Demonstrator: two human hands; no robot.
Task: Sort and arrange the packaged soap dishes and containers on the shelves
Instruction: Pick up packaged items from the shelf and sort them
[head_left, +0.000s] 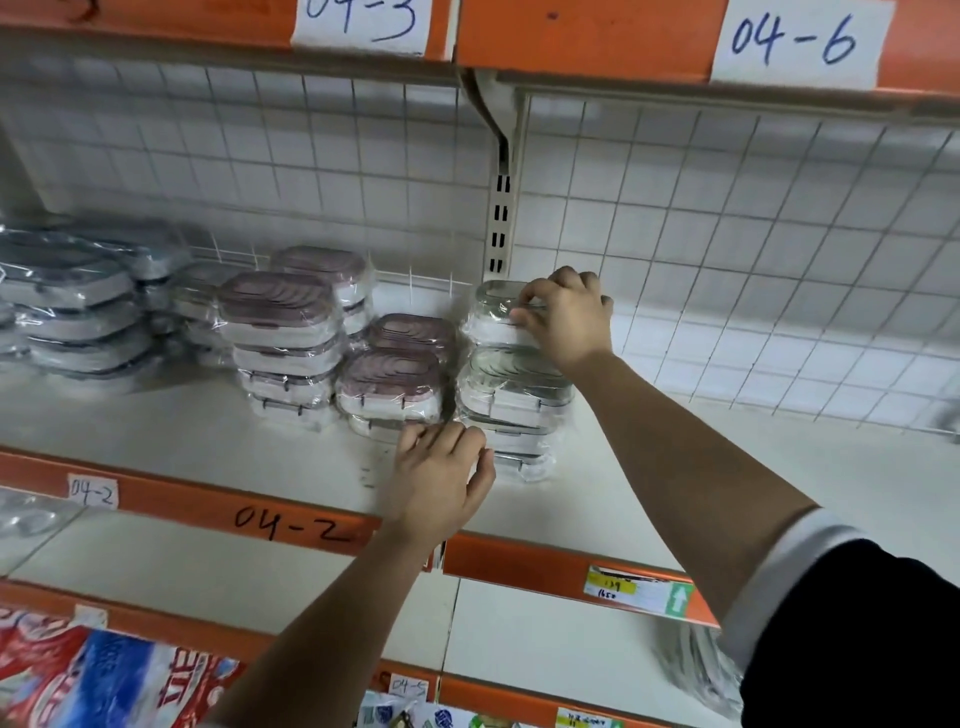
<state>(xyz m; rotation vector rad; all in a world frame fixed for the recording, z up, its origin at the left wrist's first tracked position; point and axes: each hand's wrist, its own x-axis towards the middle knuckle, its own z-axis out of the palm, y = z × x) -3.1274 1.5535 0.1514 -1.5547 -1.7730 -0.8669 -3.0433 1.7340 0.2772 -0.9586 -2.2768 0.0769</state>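
Past the black sleeve, right hand clamps the top film-wrapped grey soap dish; left hand, at six o'clock, pinches the stack, which may topple.

White shelf with orange front edge marked 04-2. Bears plastic-wrapped soap dishes in stacks: grey-lidded stacks at far left, brown-lidded stacks in the middle, taller beside lower, and a clear-lidded stack just right of them.
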